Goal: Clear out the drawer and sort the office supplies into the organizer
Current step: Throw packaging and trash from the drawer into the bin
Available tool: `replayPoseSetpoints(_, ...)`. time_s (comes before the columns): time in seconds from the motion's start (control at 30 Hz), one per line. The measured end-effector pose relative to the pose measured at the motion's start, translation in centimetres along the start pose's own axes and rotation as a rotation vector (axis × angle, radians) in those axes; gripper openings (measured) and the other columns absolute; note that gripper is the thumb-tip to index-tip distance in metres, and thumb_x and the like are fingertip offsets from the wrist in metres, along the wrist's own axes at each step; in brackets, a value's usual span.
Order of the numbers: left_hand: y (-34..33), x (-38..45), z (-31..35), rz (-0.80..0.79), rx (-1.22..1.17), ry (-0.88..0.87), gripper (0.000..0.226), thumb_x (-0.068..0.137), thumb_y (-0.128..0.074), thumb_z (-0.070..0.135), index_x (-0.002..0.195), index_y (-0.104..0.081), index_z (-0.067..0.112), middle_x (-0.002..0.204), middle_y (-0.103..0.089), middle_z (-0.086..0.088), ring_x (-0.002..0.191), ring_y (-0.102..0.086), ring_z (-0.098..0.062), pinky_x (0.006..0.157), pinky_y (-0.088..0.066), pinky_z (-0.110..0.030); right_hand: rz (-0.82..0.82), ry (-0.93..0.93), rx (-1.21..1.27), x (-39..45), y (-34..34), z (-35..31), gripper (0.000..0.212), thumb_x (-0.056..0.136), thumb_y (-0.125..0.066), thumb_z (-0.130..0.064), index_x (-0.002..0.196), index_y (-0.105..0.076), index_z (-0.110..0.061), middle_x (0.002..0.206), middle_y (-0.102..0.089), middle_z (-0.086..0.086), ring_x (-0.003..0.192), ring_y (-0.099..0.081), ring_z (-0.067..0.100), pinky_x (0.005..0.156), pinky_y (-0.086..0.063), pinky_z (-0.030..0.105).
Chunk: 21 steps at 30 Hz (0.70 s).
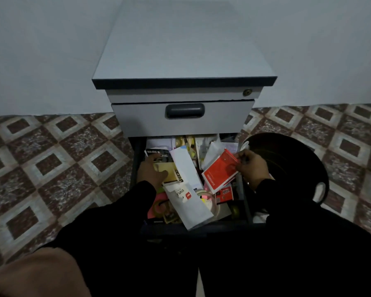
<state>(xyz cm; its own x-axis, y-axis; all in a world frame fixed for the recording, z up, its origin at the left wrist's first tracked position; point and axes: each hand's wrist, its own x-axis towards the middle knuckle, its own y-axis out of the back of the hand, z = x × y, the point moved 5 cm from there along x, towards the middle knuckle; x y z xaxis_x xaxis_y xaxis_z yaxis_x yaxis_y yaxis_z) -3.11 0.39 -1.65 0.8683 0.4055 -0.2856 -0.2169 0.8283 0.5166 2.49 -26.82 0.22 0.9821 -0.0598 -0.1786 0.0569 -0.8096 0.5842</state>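
- The floor (58,151) is laid with brown and cream diamond-pattern tiles, and a plain pale wall (41,50) rises behind it.
- A small grey cabinet (184,50) stands against that wall, with a dark edge round its top and a keyhole (247,92) at the upper right of its front.
- Its upper drawer (180,118) is closed, a dark recessed handle (184,110) in the middle.
- The drawer below it (243,189) is pulled out toward the person and crammed with loose supplies.
- The left hand (152,170) reaches into the left side of that drawer, fingers spread fairly flat on a black and yellow packet (169,166); I cannot tell whether it actually grips anything.
- The right hand (250,166) pinches the edge of a red stationery packet (220,171), holding it tilted above the right side of the drawer.
- A long white envelope-like piece (184,166) lies between the two hands.
- Nearer the person, a white staples pack (191,204) lies slantwise over the pile.
- A pink sticky pad (160,199) and a roll of tape (159,207) show beside it at the left, partly hidden by the dark sleeve.
- A smaller red packet (224,195) sits just beneath the held one.
- A dark round bin (298,159) stands on the floor just right of the drawer, behind the right hand.
- Both arms are in black sleeves (116,221).
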Motion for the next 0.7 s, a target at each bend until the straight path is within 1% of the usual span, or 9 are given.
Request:
replayPoseSetpoints(0.07, -0.7, -1.1, 1.4, -0.034, -0.027, -0.049, 0.056, 0.078, -0.063, -0.008, 0.130, -0.050, 0.006, 0.124, -0.055, -0.020, 0.102, -0.055, -0.030, 0.080, -0.045, -0.031, 0.024, 0.007, -0.007, -0.6, 1.5, -0.5, 0.018, 0.077, -0.072, -0.005, 0.094, -0.066, -0.006, 0.089, -0.064, 0.012, 0.082, -0.054, 0.018, 0.080, -0.045, 0.030)
replayPoseSetpoints(0.13, -1.6, -1.9, 2.9, -0.051, -0.059, -0.091, 0.055, 0.077, -0.063, -0.010, 0.129, -0.051, 0.006, 0.125, -0.055, -0.018, 0.097, -0.053, -0.024, 0.079, -0.044, -0.027, 0.038, 0.024, -0.025, -1.0, 3.1, -0.9, 0.012, 0.080, -0.068, -0.005, 0.089, -0.062, -0.012, 0.084, -0.060, 0.008, 0.082, -0.053, 0.017, 0.074, -0.039, 0.025)
replayPoseSetpoints(0.23, -3.3, -2.8, 5.4, -0.082, -0.042, -0.146, 0.053, 0.077, -0.063, -0.010, 0.127, -0.052, 0.005, 0.117, -0.056, -0.011, 0.092, -0.048, -0.016, 0.071, -0.038, -0.017, 0.083, 0.049, -0.042, -1.3, 5.8, -1.2, 0.013, 0.081, -0.065, -0.004, 0.083, -0.057, -0.014, 0.075, -0.055, 0.003, 0.078, -0.052, 0.017, 0.072, -0.038, 0.024)
replayPoseSetpoints(0.33, -5.8, -3.3, 8.0, -0.118, -0.073, -0.194, 0.055, 0.073, -0.063, -0.013, 0.125, -0.054, 0.005, 0.116, -0.059, -0.014, 0.081, -0.050, -0.019, 0.064, -0.043, -0.019, 0.105, 0.043, -0.051, -1.3, 8.7, -0.6, 0.010, 0.081, -0.065, -0.004, 0.083, -0.057, -0.010, 0.070, -0.053, 0.000, 0.076, -0.051, 0.018, 0.069, -0.037, 0.025)
replayPoseSetpoints(0.37, -6.7, -3.5, 8.9, -0.124, -0.081, -0.206, 0.055, 0.073, -0.062, -0.013, 0.124, -0.055, 0.005, 0.112, -0.059, -0.014, 0.076, -0.050, -0.020, 0.060, -0.042, -0.017, 0.114, 0.044, -0.061, -1.3, 9.7, -0.2, 0.009, 0.081, -0.065, -0.004, 0.084, -0.058, -0.009, 0.072, -0.054, 0.001, 0.076, -0.051, 0.019, 0.069, -0.036, 0.024)
replayPoseSetpoints(0.43, -8.6, -4.0, 10.7, -0.131, -0.063, -0.244, 0.053, 0.075, -0.063, -0.012, 0.124, -0.055, 0.006, 0.107, -0.057, -0.012, 0.081, -0.053, -0.025, 0.055, -0.037, -0.014, 0.145, 0.053, -0.073, -1.2, 12.0, 0.4, 0.008, 0.080, -0.065, -0.004, 0.088, -0.062, -0.007, 0.078, -0.058, 0.005, 0.078, -0.053, 0.020, 0.068, -0.035, 0.024)
replayPoseSetpoints(0.5, -10.8, -4.3, 12.4, -0.155, -0.046, -0.289, 0.051, 0.076, -0.064, -0.009, 0.125, -0.055, 0.005, 0.113, -0.057, -0.013, 0.095, -0.055, -0.027, 0.062, -0.032, -0.015, 0.186, 0.063, -0.089, -1.1, 14.0, 1.1, 0.009, 0.079, -0.065, -0.004, 0.087, -0.063, -0.008, 0.075, -0.058, 0.003, 0.076, -0.052, 0.019, 0.061, -0.033, 0.022)
replayPoseSetpoints(0.6, -14.2, -4.3, 14.1, -0.216, -0.015, -0.297, 0.051, 0.077, -0.063, -0.007, 0.125, -0.055, 0.007, 0.107, -0.053, -0.008, 0.087, -0.049, -0.019, 0.064, -0.032, -0.017, 0.222, 0.035, -0.102, -0.6, 16.4, 3.0, 0.012, 0.079, -0.064, -0.001, 0.089, -0.064, -0.007, 0.071, -0.054, 0.000, 0.074, -0.049, 0.017, 0.054, -0.030, 0.024)
replayPoseSetpoints(0.7, -17.8, -3.8, 15.1, -0.265, 0.025, -0.279, 0.053, 0.077, -0.063, -0.004, 0.126, -0.054, 0.015, 0.113, -0.054, -0.010, 0.082, -0.052, -0.023, 0.066, -0.039, -0.020, 0.223, -0.012, -0.125, 0.4, 17.7, 5.3, 0.012, 0.080, -0.063, -0.002, 0.092, -0.063, -0.003, 0.066, -0.051, -0.004, 0.064, -0.047, 0.013, 0.051, -0.033, 0.012)
